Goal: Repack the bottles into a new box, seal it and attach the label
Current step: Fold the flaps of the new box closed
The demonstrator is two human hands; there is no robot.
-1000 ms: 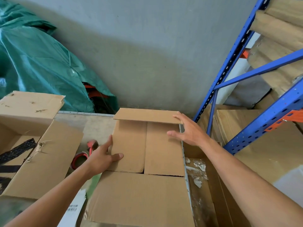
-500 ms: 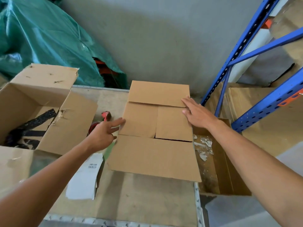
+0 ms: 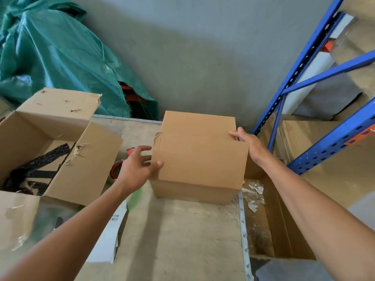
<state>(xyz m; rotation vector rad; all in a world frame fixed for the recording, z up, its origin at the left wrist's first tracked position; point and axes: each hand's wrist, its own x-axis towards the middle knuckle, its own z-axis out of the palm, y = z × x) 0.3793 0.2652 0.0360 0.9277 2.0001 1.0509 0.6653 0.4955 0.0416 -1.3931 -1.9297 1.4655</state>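
A clean brown cardboard box (image 3: 199,157) stands on the table with its flaps folded flat across the face I see. My right hand (image 3: 248,144) grips its right edge, fingers hooked at the flap seam. My left hand (image 3: 138,169) is open at the box's left edge, thumb touching the near flap. An old torn box (image 3: 58,151) stands open at the left with dark contents inside. A red tape dispenser (image 3: 121,165) lies between the two boxes, partly behind my left hand. A white label sheet (image 3: 109,238) lies under my left forearm. No bottle can be made out.
The table (image 3: 182,240) has a metal rim on its right side. Beyond that rim an open carton (image 3: 278,230) with plastic scraps sits lower down. A blue rack (image 3: 304,63) with flat cardboard stands at the right. A green tarp (image 3: 60,53) covers a heap behind the table.
The near and far flaps of the new box have come down over the inner flaps. My right hand moved to the box's right edge; my left hand came in to its left edge.
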